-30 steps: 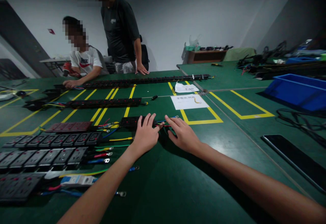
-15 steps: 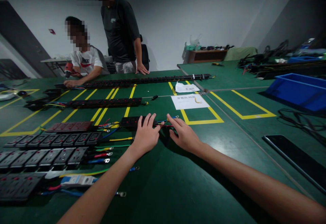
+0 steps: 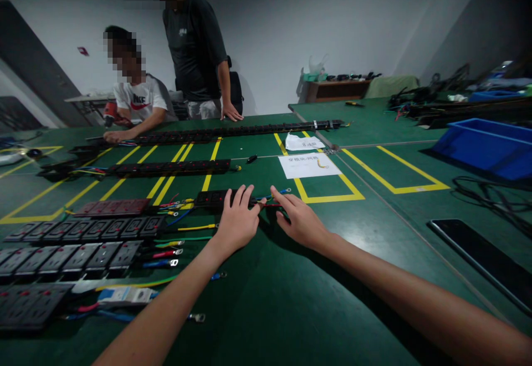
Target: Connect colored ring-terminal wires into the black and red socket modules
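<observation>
Spread over the right end of a short black socket strip [image 3: 211, 198], the fingers of my left hand [image 3: 238, 219] lie on its top. The left thumb points right, at the thin wires leaving that end. My right hand [image 3: 298, 219] is at these wires, its index finger stretched over them and its thumb apart below. A blue ring terminal [image 3: 286, 191] sticks out beyond the right fingertips. Part of the strip and the wires is hidden under my fingers. To the left lie a dark red socket strip [image 3: 114, 207] and several black socket strips [image 3: 89, 228] with coloured leads.
Longer socket strips [image 3: 174, 167] lie farther back, near a paper sheet [image 3: 310, 166]. Across the table, a seated person [image 3: 143, 100] holds a red power tool [image 3: 110, 112]; another person [image 3: 199, 50] stands. At right are a phone [image 3: 477, 258], a cable [image 3: 490, 197] and a blue bin [image 3: 486, 147].
The view has shifted very slightly. Both my hands keep almost the same place on the strip and wires.
</observation>
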Tool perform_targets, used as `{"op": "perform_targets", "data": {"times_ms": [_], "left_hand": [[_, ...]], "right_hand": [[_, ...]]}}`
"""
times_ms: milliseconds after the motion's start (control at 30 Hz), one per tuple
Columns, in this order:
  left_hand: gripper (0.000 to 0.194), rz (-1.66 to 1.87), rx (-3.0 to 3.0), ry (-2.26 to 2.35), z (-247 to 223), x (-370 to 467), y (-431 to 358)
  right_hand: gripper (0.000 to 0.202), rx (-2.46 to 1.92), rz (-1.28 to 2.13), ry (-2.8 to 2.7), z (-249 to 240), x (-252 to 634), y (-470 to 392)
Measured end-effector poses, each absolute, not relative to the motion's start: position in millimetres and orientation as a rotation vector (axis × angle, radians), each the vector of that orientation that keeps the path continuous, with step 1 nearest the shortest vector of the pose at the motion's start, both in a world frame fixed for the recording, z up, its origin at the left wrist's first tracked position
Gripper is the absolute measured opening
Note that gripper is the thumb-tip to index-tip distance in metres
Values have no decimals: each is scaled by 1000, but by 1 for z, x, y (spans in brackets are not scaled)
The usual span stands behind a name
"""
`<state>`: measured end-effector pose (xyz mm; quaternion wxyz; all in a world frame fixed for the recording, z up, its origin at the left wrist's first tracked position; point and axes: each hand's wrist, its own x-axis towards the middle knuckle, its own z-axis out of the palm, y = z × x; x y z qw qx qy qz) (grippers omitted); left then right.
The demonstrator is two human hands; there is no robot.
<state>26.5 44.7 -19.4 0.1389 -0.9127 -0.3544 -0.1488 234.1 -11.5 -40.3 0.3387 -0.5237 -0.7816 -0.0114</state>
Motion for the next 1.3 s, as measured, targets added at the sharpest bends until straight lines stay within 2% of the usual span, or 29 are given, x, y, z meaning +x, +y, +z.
{"op": "perform_targets", "data": {"times_ms": [933,1300], "left_hand": [[47,-413,-2657,-1036,-19,26,46],[47,-395,-2671,-1042,-16,26,45]], "right_hand": [[56,-1463,-108,-1901,-42,237,-10],[61,-1563,-76,-1898,-43,237,-9]]}}
